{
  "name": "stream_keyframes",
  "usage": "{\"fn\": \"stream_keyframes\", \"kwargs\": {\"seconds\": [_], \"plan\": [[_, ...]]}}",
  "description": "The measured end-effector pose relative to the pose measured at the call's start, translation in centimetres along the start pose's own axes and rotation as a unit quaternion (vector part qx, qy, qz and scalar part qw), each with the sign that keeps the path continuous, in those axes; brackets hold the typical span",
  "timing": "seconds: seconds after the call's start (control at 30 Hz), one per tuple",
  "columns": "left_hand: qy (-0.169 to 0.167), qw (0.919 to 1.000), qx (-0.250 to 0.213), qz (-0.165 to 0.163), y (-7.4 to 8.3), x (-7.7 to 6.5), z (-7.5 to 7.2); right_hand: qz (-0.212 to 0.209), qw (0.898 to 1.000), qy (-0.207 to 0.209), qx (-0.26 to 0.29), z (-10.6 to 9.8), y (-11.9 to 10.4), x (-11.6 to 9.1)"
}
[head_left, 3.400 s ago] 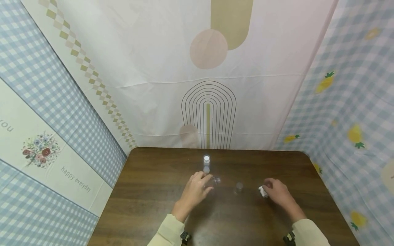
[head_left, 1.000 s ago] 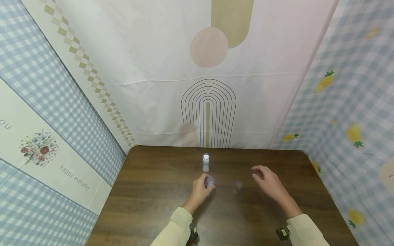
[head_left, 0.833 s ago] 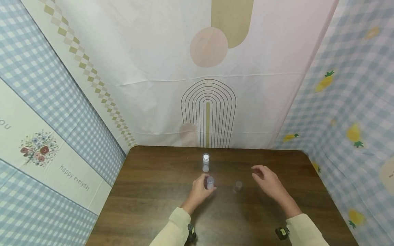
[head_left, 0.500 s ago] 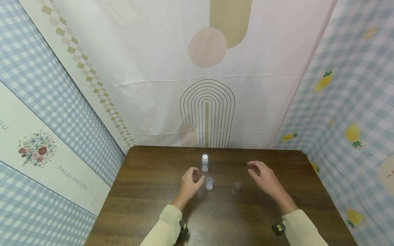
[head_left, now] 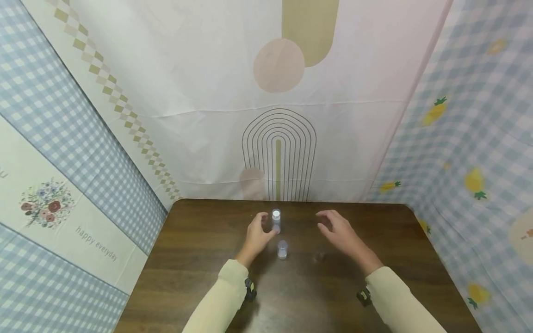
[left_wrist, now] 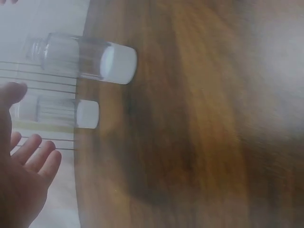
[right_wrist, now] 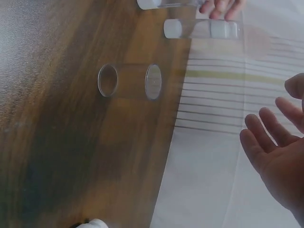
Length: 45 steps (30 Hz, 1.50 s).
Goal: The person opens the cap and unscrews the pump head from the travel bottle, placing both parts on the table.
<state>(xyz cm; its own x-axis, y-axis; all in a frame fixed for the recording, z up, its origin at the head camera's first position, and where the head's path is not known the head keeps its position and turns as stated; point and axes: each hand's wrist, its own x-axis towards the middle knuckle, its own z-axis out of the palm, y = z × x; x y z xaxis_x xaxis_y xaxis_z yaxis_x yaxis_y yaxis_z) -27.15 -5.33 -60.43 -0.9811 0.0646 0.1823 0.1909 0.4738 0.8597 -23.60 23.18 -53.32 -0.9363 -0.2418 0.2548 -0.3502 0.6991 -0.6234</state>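
Observation:
My left hand (head_left: pixel 256 236) is open beside the farther bottle (head_left: pixel 276 221), its thumb tip overlapping the bottle's lower part in the head view. That bottle stands upright, clear-bodied with a white top and white base. In the left wrist view the fingers are spread and hold nothing. Closer to me stands a clear bottle (left_wrist: pixel 71 54) with a white base and a bare, narrow neck. My right hand (head_left: pixel 339 232) hovers over the table with loosely curved fingers and nothing in them. Below and left of it stands a clear hollow cylinder (right_wrist: pixel 130 81).
A white object (right_wrist: pixel 92 223) peeks in at the bottom edge of the right wrist view; most of it is cut off. The brown wooden table (head_left: pixel 200 277) ends at a white patterned cloth (head_left: pixel 208 152) behind, with checked cloths on both sides.
Earlier my left hand held the nearer bottle and my right hand a small white part. The right hand released it; later the left let go of the upright bottle. Both hands have moved farther forward.

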Motion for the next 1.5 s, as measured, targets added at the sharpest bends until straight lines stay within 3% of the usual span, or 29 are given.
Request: {"fn": "stream_keyframes", "kwargs": {"seconds": [0.23, 0.5, 0.77, 1.1, 1.27, 1.5], "plan": [[-0.021, 0.9991, 0.01, -0.034, 0.3, 1.5, 0.9, -0.019, 1.0, -0.005, 0.016, 1.1, -0.5, 1.1], [-0.012, 0.9984, 0.012, -0.055, -0.7, 1.8, 1.8, -0.012, 0.998, -0.006, 0.057, 2.1, -0.7, 1.5], [-0.006, 0.9992, 0.019, -0.035, -1.4, 1.9, 2.1, 0.017, 0.997, -0.009, 0.078, 2.6, -1.1, 1.9], [0.009, 0.9995, -0.004, -0.029, -1.7, 1.8, 2.6, 0.031, 0.994, -0.009, 0.105, 3.0, -1.8, 2.3], [0.034, 0.9994, -0.003, -0.005, -1.1, 1.6, 2.2, 0.03, 0.992, -0.009, 0.119, 3.3, -1.9, 2.1], [0.072, 0.9942, -0.015, 0.078, 0.9, 0.8, 1.0, 0.02, 0.983, 0.005, 0.18, 2.9, -3.2, 1.6]]}}
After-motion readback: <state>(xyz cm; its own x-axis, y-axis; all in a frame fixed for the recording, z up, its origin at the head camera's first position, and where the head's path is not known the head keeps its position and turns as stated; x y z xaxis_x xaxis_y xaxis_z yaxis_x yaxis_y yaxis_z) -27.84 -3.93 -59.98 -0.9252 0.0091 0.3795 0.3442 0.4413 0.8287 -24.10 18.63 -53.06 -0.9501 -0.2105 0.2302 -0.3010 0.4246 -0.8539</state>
